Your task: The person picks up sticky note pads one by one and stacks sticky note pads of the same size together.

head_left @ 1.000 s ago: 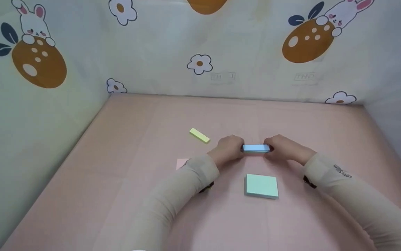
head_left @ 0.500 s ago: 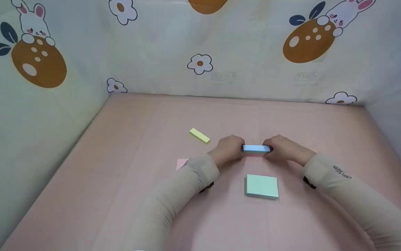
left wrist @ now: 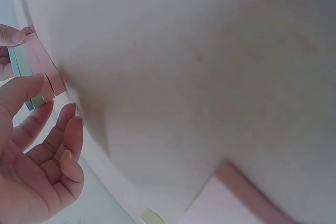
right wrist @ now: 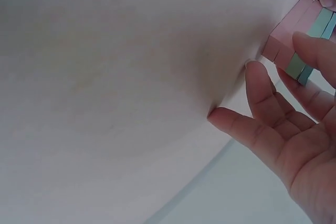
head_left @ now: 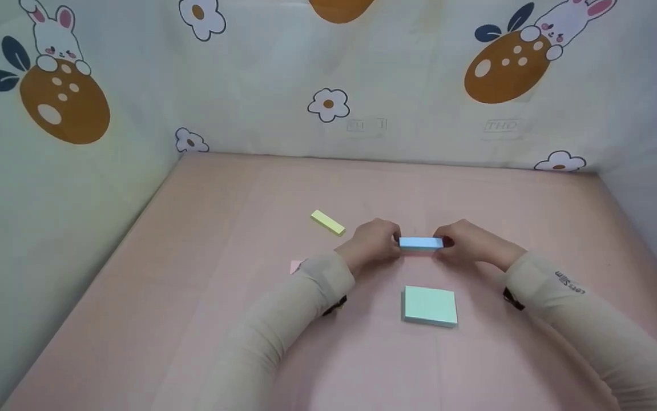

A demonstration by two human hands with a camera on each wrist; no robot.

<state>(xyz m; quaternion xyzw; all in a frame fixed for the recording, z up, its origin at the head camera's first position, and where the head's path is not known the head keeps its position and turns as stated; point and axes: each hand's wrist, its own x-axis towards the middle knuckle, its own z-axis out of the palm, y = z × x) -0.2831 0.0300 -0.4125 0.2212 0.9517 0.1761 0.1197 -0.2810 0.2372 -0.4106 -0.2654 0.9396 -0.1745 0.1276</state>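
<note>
In the head view, a stack of small sticky note strips stands between both hands, light blue on top. From the side in the right wrist view, the stack shows pink layers at the bottom, then green, then blue. My left hand pinches its left end, thumb on the near side and index finger around the end. My right hand pinches the right end the same way. The other fingers of the left hand curl loosely. Those of the right hand reach toward the pink surface.
A thick mint-green square sticky pad lies nearer the person. Beyond the left hand is a yellow strip pad. A pink pad is mostly hidden by the left sleeve. Patterned cloth walls edge the pink surface.
Both wrists have shifted slightly outward, the left one leftward and the right one rightward. The stack stays in place, and the left sleeve now covers more of the pink pad.
</note>
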